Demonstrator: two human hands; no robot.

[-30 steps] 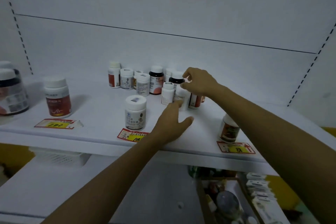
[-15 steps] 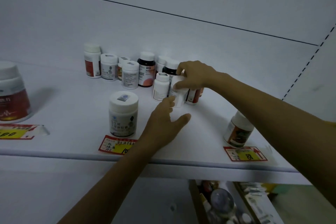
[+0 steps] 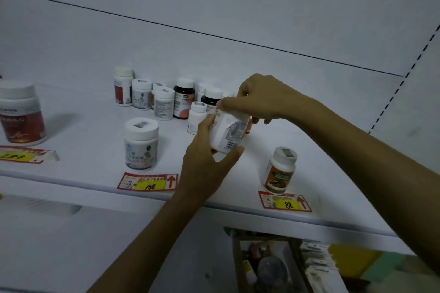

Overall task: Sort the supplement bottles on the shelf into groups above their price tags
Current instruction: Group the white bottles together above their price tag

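White shelf (image 3: 71,131): both hands held one tilted white bottle (image 3: 226,132) clear of the surface, right hand (image 3: 259,100) at its cap end, left hand (image 3: 209,162) cupping its base. A cluster of small bottles (image 3: 164,100) stood at the back. Single bottles stood behind the price tags marked 200 (image 3: 22,156), 108 (image 3: 147,182) and 88 (image 3: 285,202).

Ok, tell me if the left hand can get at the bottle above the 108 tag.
Probably not yet: the left hand and right hand both hold a white bottle. Otherwise the bottle above the 108 tag stands unobstructed nearby.
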